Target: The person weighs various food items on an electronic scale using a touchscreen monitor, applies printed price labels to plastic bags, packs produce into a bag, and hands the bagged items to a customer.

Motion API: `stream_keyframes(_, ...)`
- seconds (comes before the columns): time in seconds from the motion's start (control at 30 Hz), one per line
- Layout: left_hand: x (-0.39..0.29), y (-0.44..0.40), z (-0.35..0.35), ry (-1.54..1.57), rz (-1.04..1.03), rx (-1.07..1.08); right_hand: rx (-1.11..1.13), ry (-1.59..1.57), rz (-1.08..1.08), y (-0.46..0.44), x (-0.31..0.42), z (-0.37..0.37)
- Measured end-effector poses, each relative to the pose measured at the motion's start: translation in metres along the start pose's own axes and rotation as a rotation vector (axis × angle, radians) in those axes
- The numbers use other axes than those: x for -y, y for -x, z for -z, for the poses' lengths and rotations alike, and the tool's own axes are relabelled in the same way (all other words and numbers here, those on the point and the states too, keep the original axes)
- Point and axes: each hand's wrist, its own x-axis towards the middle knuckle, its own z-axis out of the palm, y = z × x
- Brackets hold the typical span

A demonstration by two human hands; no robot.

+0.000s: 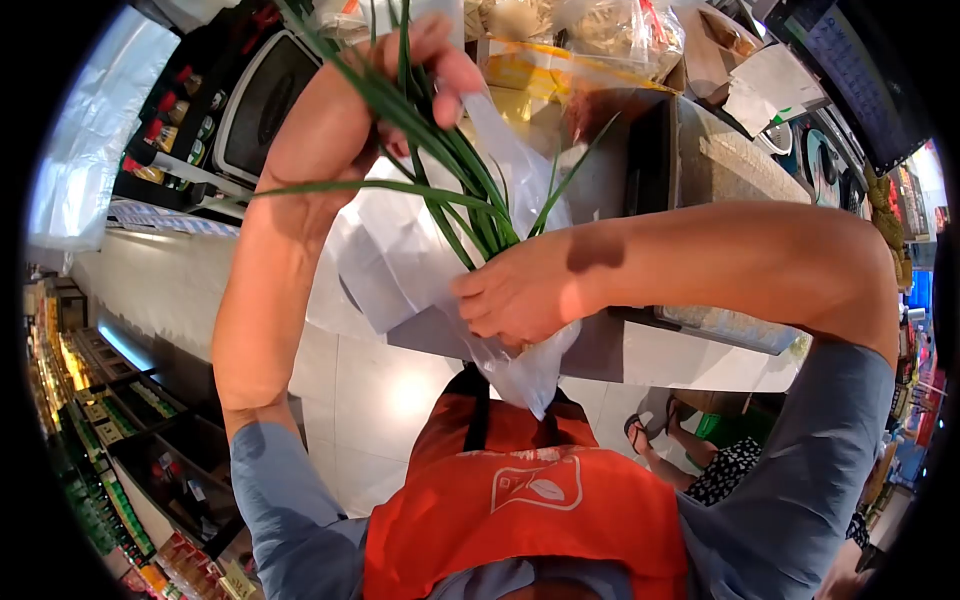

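Note:
A bunch of long green onion-like leaves (470, 190) fans upward out of a thin white plastic bag (395, 260). My right hand (520, 290) is closed round the base of the bunch, with the bag bunched beneath it. The bag's knotted-looking lower corner hangs below that hand, in front of the red apron. My left hand (425, 75) is higher up behind the leaves, its fingers curled and slightly blurred. A strip of the bag runs up to its fingertips, and leaves partly cover this hand.
Bagged dry goods (610, 40) lie at the back of the counter, with a dark-edged box (655, 150) to the right. A screen (845, 70) stands at upper right. Clear bags (105, 130) hang at left, above shelves of goods (150, 440). A person's sandalled foot (640, 435) shows below the counter.

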Motion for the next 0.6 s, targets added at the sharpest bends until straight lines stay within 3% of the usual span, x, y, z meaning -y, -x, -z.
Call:
stream_keyframes(0.03, 0.008, -0.007, 0.0, 0.083, -0.049, -0.05, 0.121, 0.124, -0.03, 0.008, 0.005, 0.017)
stream_keyframes(0.1, 0.013, -0.012, 0.008, 0.117, -0.041, -0.012, 0.098, 0.193, -0.132, 0.023, 0.017, 0.051)
stream_keyframes(0.27, 0.004, -0.008, 0.0, 0.321, 0.089, 0.013, -0.72, -0.288, -1.14, 0.034, 0.096, 0.064)
stream_keyframes(0.3, 0.004, -0.01, -0.003, 0.29, 0.102, -0.019, -0.787, -0.471, -1.385, 0.027, 0.108, 0.062)
stream_keyframes(0.33, 0.003, -0.012, -0.006, 0.254, 0.118, -0.05, -0.878, -0.69, -1.495, 0.02, 0.109, 0.058)
stream_keyframes(0.4, 0.001, -0.013, -0.01, 0.197, 0.087, -0.02, -1.067, -1.146, -1.672, -0.001, 0.101, 0.048)
stream_keyframes(0.43, -0.001, -0.014, -0.012, 0.171, 0.078, -0.01, -1.079, -1.196, -1.708, -0.008, 0.092, 0.04)
stream_keyframes(0.53, -0.001, -0.015, -0.019, 0.118, 0.052, -0.006, -0.991, -1.097, -1.793, -0.018, 0.069, 0.032)
stream_keyframes(0.6, -0.001, -0.016, -0.025, 0.157, 0.031, 0.0, -0.987, -0.735, -1.798, -0.025, 0.058, 0.023)
